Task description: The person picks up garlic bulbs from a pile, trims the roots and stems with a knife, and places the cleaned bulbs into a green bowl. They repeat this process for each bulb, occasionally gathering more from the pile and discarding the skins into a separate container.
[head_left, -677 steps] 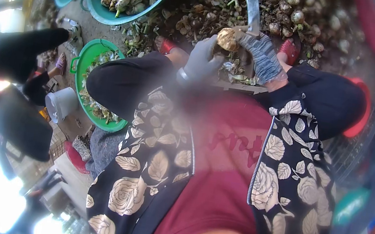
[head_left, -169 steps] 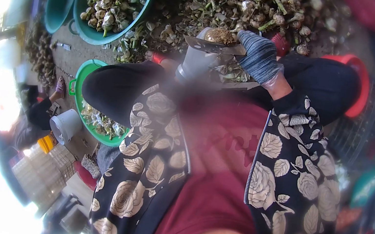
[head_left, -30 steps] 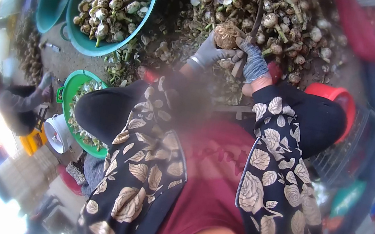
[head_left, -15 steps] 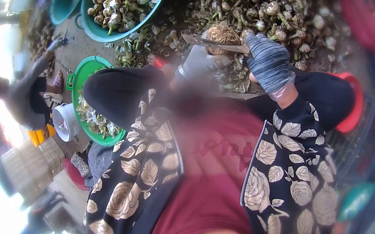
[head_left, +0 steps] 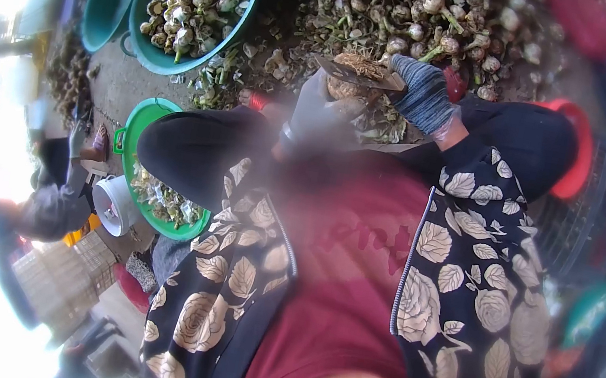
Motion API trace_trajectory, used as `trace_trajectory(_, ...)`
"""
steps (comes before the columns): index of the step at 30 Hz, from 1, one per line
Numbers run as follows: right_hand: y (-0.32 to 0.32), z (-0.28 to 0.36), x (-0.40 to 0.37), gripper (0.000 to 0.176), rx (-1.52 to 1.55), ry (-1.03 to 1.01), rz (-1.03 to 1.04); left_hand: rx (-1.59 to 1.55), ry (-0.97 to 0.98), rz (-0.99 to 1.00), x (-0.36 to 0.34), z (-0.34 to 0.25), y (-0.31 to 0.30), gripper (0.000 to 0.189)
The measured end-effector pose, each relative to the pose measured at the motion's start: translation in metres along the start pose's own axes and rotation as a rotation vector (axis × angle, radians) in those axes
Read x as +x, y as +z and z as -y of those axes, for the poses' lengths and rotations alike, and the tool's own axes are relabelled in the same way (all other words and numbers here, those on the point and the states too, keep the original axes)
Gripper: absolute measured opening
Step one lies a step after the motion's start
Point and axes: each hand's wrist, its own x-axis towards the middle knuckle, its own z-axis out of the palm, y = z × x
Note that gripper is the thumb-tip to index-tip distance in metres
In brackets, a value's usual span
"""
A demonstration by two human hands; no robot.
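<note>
My left hand [head_left: 318,110], in a pale glove, is closed around a garlic bulb [head_left: 345,90] with its straw-coloured roots [head_left: 362,64] facing away from me. Partly blurred, that hand sits over my lap. In a grey-blue knitted glove, my right hand [head_left: 421,95] grips a knife [head_left: 365,78]. The wide, brownish blade lies across the bulb, just at the base of the roots, and its tip points left. Leafy trimmings [head_left: 382,124] lie below the two hands.
A large heap of garlic [head_left: 428,14] covers the ground ahead. On the left stand a teal basin [head_left: 248,16] of bulbs, a green basin [head_left: 136,121] of peelings and a white bucket [head_left: 112,204]. Another person [head_left: 59,208] sits at far left. A clear crate [head_left: 598,198] is at right.
My right hand and the knife have moved slightly toward me, the blade now tilting down to the right over the bulb. The person at far left has leaned and shifted position.
</note>
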Motion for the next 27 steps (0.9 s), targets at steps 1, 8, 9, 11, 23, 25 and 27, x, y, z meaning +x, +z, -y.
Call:
trace_trajectory(1,0.005,-0.005,-0.002,0.022,-0.046,0.080,0.093,0.140,0.052,0.019,-0.002,-0.003,0.002,0.060)
trace_trajectory(8,0.023,-0.051,0.006,0.037,0.005,0.645,0.105,0.031,0.074,-0.086,-0.019,-0.024,-0.028,0.090)
trace_trajectory(9,0.004,-0.033,0.019,0.035,0.101,0.654,0.175,-0.006,0.111,-0.060,-0.013,-0.014,-0.040,0.094)
trace_trajectory(11,0.009,-0.007,-0.001,0.030,0.254,0.620,0.157,-0.128,0.006,-0.079,-0.033,0.004,-0.041,0.097)
trace_trajectory(23,-0.002,0.069,0.008,0.026,-0.037,-0.009,0.147,-0.030,0.150,-0.193,-0.034,0.007,-0.034,0.074)
trace_trajectory(25,0.003,0.064,0.005,0.025,-0.030,0.028,0.144,-0.007,0.116,-0.210,-0.035,0.005,-0.033,0.072)
trace_trajectory(27,0.011,0.043,-0.003,0.024,-0.005,0.038,0.112,-0.055,0.095,-0.259,-0.037,0.007,-0.027,0.071)
